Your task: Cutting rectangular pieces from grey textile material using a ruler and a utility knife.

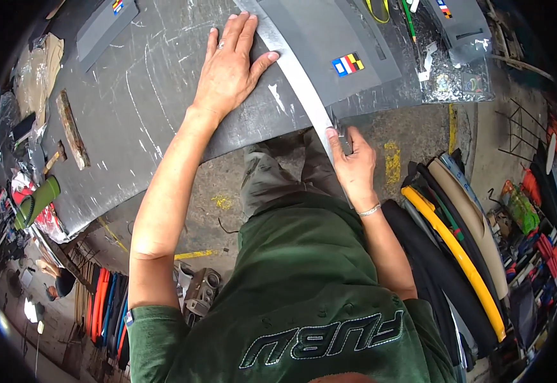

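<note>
Straightedge [299, 82] lies along grey sheet [320, 48]; left hand [229, 78] spread flat, thumb against it; right hand [357, 165] grips what may be a cutter [344, 132].

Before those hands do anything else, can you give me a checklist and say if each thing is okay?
1. Left hand at the strip: ok, spread flat with fingertips and thumb at its edge.
2. Right hand at the strip: ok, thumb at its near end.
3. What is in the right hand's grip: cannot tell, the fingers hide it.
4. Whole strip on the table: not ok, the near end pokes past the edge.
5. Sheet beside the strip flat: ok, it looks flat.
6. Wood away from the strip: ok, far left.
</note>
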`<action>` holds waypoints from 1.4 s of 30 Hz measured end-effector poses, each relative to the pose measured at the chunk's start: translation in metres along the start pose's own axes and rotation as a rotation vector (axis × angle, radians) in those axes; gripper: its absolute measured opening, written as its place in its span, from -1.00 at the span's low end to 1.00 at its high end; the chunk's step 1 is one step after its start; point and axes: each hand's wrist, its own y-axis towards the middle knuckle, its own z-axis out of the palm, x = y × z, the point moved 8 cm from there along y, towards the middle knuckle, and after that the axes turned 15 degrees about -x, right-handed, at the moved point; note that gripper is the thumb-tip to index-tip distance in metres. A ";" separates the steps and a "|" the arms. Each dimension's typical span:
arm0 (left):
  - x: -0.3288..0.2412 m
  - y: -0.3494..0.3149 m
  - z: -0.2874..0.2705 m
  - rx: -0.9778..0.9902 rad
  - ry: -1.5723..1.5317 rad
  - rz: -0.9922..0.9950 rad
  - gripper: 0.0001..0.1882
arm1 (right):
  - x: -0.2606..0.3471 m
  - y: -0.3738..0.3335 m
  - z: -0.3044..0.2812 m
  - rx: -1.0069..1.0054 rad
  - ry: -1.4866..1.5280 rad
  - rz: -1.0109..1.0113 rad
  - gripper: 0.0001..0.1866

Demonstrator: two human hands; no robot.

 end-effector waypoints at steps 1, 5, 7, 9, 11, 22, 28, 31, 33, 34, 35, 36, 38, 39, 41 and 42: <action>0.000 0.000 0.000 0.000 -0.001 -0.001 -0.17 | 0.001 0.001 0.000 0.001 -0.001 0.000 -0.47; -0.004 -0.005 0.000 0.001 0.099 0.033 -0.12 | 0.004 0.005 -0.003 0.053 -0.063 0.014 -0.54; -0.004 -0.005 0.000 -0.018 0.125 0.035 -0.06 | 0.010 0.012 -0.014 0.053 -0.125 0.013 -0.60; -0.004 -0.005 -0.001 -0.019 0.119 0.024 -0.05 | 0.032 0.030 -0.022 0.001 -0.113 -0.136 -0.60; -0.008 -0.002 -0.001 -0.024 0.091 0.025 -0.04 | 0.055 0.051 -0.028 -0.054 -0.118 -0.345 -0.55; -0.008 0.000 -0.005 0.121 0.069 0.002 -0.27 | 0.067 0.203 -0.032 -0.233 -0.195 -0.315 -0.64; -0.007 0.002 0.001 0.116 -0.018 -0.029 -0.34 | 0.021 0.276 -0.049 -0.165 -0.577 -0.236 -0.66; -0.003 -0.001 0.000 0.119 -0.061 -0.064 -0.35 | 0.026 0.278 -0.041 -0.135 -0.664 -0.271 -0.66; -0.001 -0.002 0.001 0.112 -0.082 -0.085 -0.37 | 0.024 0.277 -0.049 -0.120 -0.693 -0.275 -0.67; 0.000 -0.002 0.002 0.102 -0.095 -0.099 -0.39 | 0.020 0.276 -0.061 -0.118 -0.705 -0.236 -0.67; 0.002 -0.002 0.003 0.108 -0.100 -0.108 -0.39 | 0.024 0.271 -0.064 -0.109 -0.711 -0.201 -0.68; 0.002 -0.002 0.002 0.098 -0.104 -0.109 -0.42 | 0.032 0.261 -0.074 -0.151 -0.679 -0.164 -0.66; 0.003 -0.002 0.002 0.094 -0.115 -0.113 -0.44 | 0.029 0.247 -0.092 -0.158 -0.462 0.123 -0.75; 0.004 -0.003 0.001 0.088 -0.126 -0.126 -0.44 | 0.034 0.236 -0.091 -0.151 -0.466 0.126 -0.75; 0.006 -0.003 0.003 0.083 -0.150 -0.138 -0.43 | 0.067 0.206 -0.058 -0.088 0.380 0.162 -0.89; 0.007 -0.004 0.002 0.081 -0.155 -0.145 -0.43 | 0.086 0.190 -0.030 0.030 0.538 0.086 -0.89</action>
